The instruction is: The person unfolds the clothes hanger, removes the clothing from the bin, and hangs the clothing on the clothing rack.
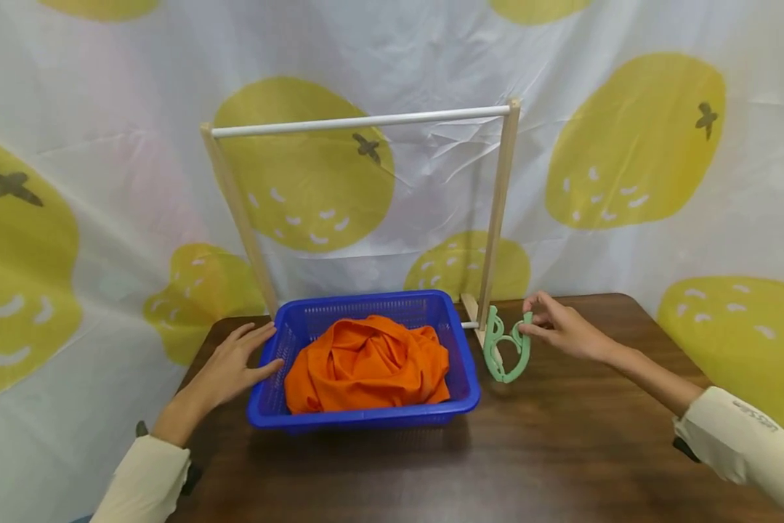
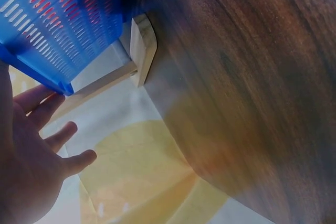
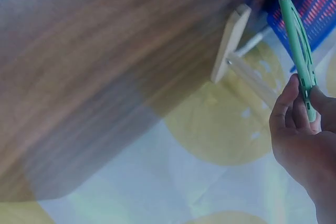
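Note:
A blue plastic basket [image 1: 365,417] stands on the table with a crumpled orange cloth [image 1: 372,363] inside. My left hand [image 1: 237,367] is at the basket's left rim, fingers spread; in the left wrist view the fingertips [image 2: 47,100] touch the rim's edge. To the right of the basket, my right hand [image 1: 564,328] pinches a green folding clothes hanger [image 1: 512,370] between thumb and fingers. The hanger is folded up and held off the table. Seen edge-on in the right wrist view, the hanger [image 3: 298,45] points up from the fingers.
Behind the basket rises a rack with wooden posts [image 1: 499,211] and a white top bar [image 1: 365,122]. Its right foot [image 1: 473,312] rests on the brown table [image 1: 562,443] close to the hanger. A white curtain [image 1: 444,65] with yellow fruit prints hangs behind the table.

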The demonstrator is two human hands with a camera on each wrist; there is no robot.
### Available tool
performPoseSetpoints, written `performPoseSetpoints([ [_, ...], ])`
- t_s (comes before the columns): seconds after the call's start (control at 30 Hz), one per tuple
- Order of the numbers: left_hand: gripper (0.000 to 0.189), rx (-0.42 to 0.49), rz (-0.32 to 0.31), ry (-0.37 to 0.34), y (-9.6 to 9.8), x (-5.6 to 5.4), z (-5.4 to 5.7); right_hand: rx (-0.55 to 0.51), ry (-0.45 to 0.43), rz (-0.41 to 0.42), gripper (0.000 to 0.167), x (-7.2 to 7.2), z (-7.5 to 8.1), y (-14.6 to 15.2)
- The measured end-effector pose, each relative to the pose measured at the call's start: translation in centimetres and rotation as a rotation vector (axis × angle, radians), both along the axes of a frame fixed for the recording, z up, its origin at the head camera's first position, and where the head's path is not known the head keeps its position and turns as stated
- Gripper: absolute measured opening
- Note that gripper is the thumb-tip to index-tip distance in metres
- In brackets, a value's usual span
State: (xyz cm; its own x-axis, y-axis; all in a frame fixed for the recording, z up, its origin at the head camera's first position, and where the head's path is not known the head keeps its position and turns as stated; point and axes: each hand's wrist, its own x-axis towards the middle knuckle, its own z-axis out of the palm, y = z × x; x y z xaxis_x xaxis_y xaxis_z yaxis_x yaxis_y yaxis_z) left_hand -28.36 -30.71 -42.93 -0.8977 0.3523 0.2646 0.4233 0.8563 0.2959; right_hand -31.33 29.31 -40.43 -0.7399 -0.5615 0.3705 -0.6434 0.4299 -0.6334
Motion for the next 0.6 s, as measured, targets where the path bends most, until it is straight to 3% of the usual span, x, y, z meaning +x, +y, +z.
performPoseSetpoints([
  [0.37, 0.073, -0.014, -0.002, 0.02, -0.1, -0.1, -0.2, 0.03, 0.009, -0.031, 0.026, -0.7, 3.8, -1.2],
  [0.6, 0.072, -0.022, 0.0, 0.013, -0.1, -0.1, -0.1, 0.021, 0.043, -0.05, 0.029, -1.2, 4.9, -2.1],
])
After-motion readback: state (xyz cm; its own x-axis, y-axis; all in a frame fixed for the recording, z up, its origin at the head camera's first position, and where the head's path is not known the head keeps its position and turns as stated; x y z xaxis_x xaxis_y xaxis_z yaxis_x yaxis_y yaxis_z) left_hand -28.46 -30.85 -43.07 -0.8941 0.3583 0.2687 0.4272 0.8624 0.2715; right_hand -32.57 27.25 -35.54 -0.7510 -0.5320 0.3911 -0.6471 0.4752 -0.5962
